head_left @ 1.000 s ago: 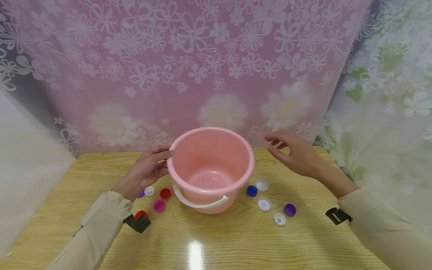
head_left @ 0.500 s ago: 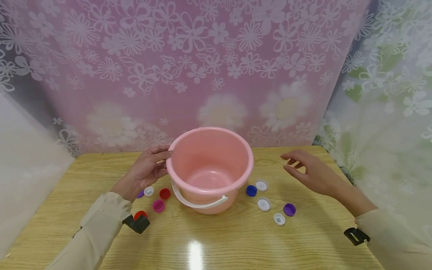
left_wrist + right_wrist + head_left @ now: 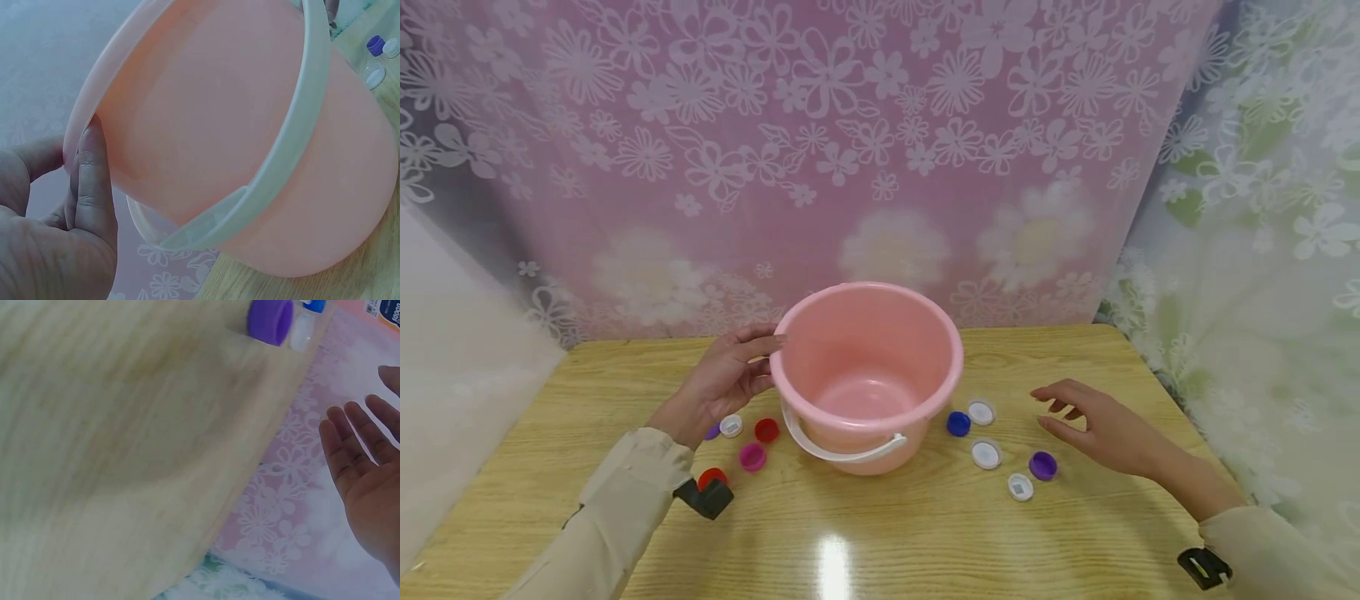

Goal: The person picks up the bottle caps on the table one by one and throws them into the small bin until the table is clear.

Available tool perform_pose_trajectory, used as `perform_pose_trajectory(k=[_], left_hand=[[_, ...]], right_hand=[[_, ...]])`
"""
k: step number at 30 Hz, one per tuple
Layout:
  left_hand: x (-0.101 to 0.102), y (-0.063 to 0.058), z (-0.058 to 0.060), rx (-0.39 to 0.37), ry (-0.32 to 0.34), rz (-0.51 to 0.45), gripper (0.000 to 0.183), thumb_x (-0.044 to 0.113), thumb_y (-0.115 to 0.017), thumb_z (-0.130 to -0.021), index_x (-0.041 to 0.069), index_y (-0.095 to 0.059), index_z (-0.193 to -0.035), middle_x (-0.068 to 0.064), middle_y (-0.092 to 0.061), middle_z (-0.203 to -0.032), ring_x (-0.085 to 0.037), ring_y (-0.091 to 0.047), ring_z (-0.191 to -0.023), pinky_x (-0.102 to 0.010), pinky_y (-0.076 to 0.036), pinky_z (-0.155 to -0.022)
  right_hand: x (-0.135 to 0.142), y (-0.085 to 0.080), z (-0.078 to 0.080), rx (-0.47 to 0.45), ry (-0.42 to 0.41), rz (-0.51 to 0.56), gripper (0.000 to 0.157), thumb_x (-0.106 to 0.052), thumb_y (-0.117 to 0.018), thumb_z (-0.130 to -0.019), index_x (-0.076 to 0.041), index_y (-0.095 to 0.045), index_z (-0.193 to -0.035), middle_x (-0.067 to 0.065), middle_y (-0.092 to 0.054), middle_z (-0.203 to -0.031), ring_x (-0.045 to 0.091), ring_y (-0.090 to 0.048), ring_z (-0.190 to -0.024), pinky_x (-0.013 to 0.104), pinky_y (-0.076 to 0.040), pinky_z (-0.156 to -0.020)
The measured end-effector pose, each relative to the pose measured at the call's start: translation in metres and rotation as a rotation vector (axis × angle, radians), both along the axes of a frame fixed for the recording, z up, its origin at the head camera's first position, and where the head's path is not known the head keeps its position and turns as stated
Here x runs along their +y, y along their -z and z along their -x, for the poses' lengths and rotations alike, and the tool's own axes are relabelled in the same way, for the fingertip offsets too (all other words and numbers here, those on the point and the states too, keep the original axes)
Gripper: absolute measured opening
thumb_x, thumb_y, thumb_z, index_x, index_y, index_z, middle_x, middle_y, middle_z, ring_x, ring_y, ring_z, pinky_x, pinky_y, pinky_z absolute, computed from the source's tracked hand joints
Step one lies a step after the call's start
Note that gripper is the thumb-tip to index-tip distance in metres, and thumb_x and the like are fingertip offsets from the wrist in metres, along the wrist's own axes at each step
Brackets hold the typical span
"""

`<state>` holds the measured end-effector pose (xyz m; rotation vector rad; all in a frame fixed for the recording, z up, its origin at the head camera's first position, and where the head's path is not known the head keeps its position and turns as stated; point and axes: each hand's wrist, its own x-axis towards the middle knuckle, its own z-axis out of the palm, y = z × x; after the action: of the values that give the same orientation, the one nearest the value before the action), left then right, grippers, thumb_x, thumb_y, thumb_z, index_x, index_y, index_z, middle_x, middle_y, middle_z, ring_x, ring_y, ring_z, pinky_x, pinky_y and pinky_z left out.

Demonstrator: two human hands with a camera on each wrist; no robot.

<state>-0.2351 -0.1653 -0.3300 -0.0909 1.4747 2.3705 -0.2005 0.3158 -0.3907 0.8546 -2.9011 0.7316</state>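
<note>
A pink plastic bucket (image 3: 857, 450) stands upright on the table, its white handle (image 3: 842, 455) lowered against the front. My left hand (image 3: 730, 375) pinches its rim from the left side, the thumb over the edge and the fingers below it. In the left wrist view, the left hand (image 3: 69, 212) shows at the rim with the handle (image 3: 281, 150) to its right. My right hand (image 3: 1101, 425) hovers at the right with relaxed fingers and holds nothing. Nearest to it is a purple bottle cap (image 3: 1043, 466). Inside, the bucket's visible floor is bare.
Right of the bucket lie a blue cap (image 3: 958, 423) and several white caps (image 3: 986, 454). To its left are red caps (image 3: 767, 430), a magenta cap (image 3: 752, 457), a white cap (image 3: 731, 426) and a partly hidden purple cap (image 3: 712, 432). A flowered curtain (image 3: 880, 167) hangs behind the wooden table (image 3: 925, 542).
My right hand has moved away from the bucket, to the right and nearer to me. The left hand and the bucket have stayed in place.
</note>
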Motion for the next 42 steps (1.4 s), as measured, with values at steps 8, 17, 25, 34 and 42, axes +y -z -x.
perform_pose_trajectory(k=[8,17,25,34,42], left_hand=[[-0.003,0.001,-0.001,-0.004,0.002,-0.011,0.013,0.008,-0.064,-0.092,0.008,-0.06,-0.105,-0.008,-0.063,-0.086,-0.017,-0.066,-0.067,-0.027,-0.058,-0.06],[-0.003,-0.001,0.0,0.008,0.017,-0.012,0.018,0.009,-0.064,-0.092,0.006,-0.057,-0.109,-0.008,-0.063,-0.087,-0.016,-0.067,-0.067,-0.026,-0.057,-0.061],[-0.002,-0.002,0.002,0.012,0.016,-0.014,0.019,0.008,-0.064,-0.093,0.005,-0.056,-0.11,-0.009,-0.062,-0.087,-0.016,-0.066,-0.066,-0.026,-0.057,-0.06],[-0.002,-0.001,0.002,0.012,0.009,-0.032,0.015,0.007,-0.064,-0.092,0.006,-0.058,-0.106,-0.007,-0.062,-0.086,-0.015,-0.066,-0.064,-0.025,-0.057,-0.059],[-0.001,0.002,0.002,0.005,0.004,-0.051,0.012,0.006,-0.062,-0.093,0.006,-0.058,-0.104,-0.007,-0.062,-0.084,-0.015,-0.065,-0.062,-0.025,-0.057,-0.058]], right_hand=[[0.004,0.02,-0.018,-0.141,-0.002,-0.04,0.047,-0.04,-0.058,-0.095,-0.009,-0.054,-0.13,0.006,-0.053,-0.124,0.026,-0.058,-0.103,0.04,-0.054,-0.078],[0.003,0.031,-0.026,-0.122,-0.048,-0.105,0.053,-0.044,-0.066,-0.088,-0.01,-0.057,-0.127,0.003,-0.054,-0.121,0.024,-0.056,-0.104,0.042,-0.052,-0.083],[0.002,0.033,-0.023,-0.094,-0.116,-0.084,0.043,-0.031,-0.067,-0.09,-0.007,-0.057,-0.125,0.004,-0.055,-0.118,0.024,-0.057,-0.102,0.04,-0.053,-0.081],[0.001,0.036,-0.023,-0.048,-0.162,-0.059,0.031,-0.019,-0.07,-0.088,-0.01,-0.063,-0.117,0.002,-0.056,-0.112,0.017,-0.057,-0.096,0.033,-0.054,-0.075],[-0.001,0.035,-0.022,-0.113,-0.179,-0.001,0.03,-0.012,-0.069,-0.088,-0.004,-0.062,-0.116,0.004,-0.056,-0.109,0.014,-0.058,-0.092,0.027,-0.055,-0.072]])
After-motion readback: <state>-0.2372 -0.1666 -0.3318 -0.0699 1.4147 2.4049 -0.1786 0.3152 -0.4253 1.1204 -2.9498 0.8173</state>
